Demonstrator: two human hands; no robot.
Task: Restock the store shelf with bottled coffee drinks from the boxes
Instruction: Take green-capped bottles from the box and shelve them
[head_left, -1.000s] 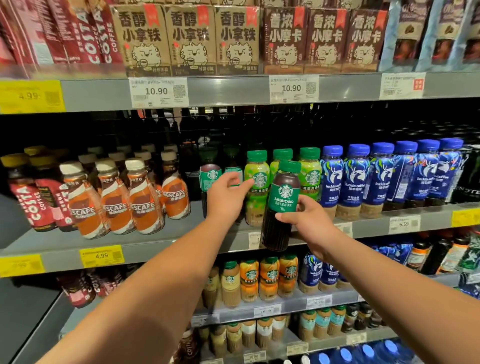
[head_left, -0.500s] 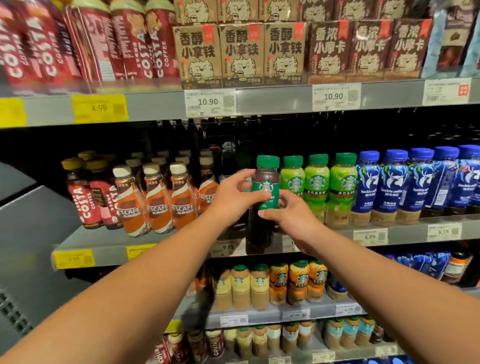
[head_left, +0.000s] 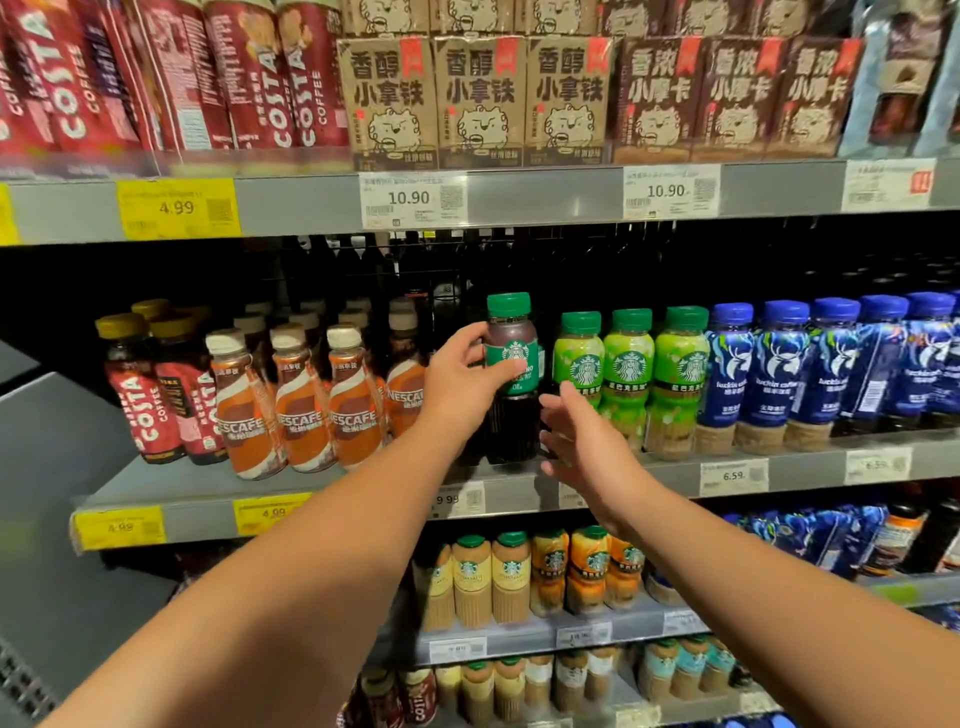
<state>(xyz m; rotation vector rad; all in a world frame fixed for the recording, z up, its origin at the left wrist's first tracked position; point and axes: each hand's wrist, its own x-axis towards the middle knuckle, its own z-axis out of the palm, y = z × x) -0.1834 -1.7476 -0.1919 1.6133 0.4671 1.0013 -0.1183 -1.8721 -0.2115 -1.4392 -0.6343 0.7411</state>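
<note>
Right hand (head_left: 574, 434) has let go, fingers spread; left hand (head_left: 460, 387) grips bottle (head_left: 514, 423) upright at shelf (head_left: 197, 491) front edge.

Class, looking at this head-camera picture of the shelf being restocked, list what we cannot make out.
Head view, bottle label: the left hand gripping the dark Starbucks bottle covers part of the wording.
Head view, rows behind it: lost in shadow deep in the shelf.
Head view, price tag below it: blurred.
Head view, the boxes: outside the frame.
Head view, right hand: open, contact with the bottle unclear in shadow.
</note>
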